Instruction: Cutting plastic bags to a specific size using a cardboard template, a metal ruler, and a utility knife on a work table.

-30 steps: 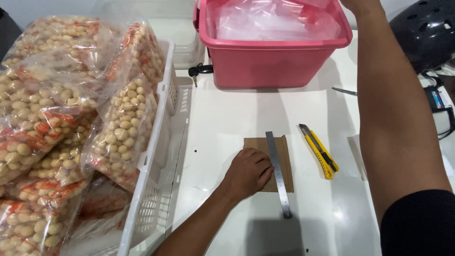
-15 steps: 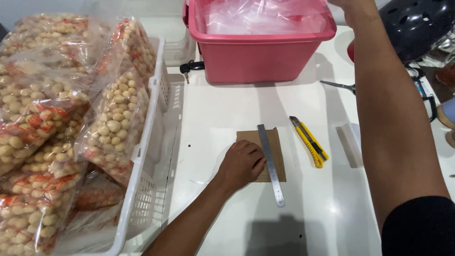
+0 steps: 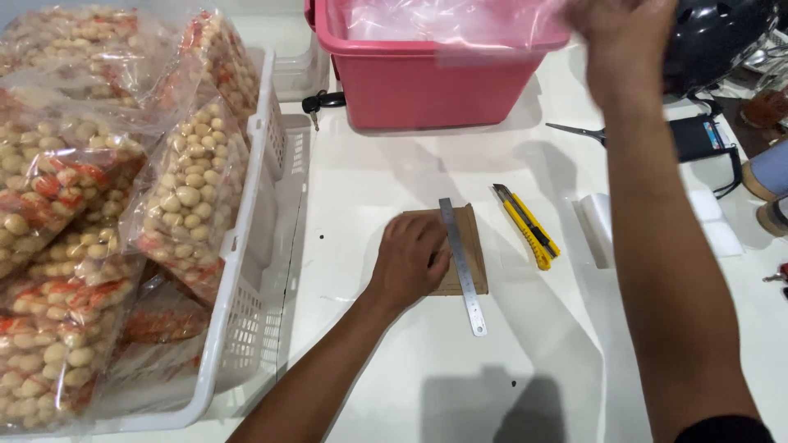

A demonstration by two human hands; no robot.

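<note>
Clear plastic bags of round beige snacks, some with red and orange printed bands, were heaped in a white basket at the left, from near to far. Far off, a stack of thin clear plastic bags filled a pink tub. A small dark pouch with a blue label lay at the far right.

Brown card flat under steel ruler

A ruler lies on cardboard, a knife to its right, a tub behind.
</note>
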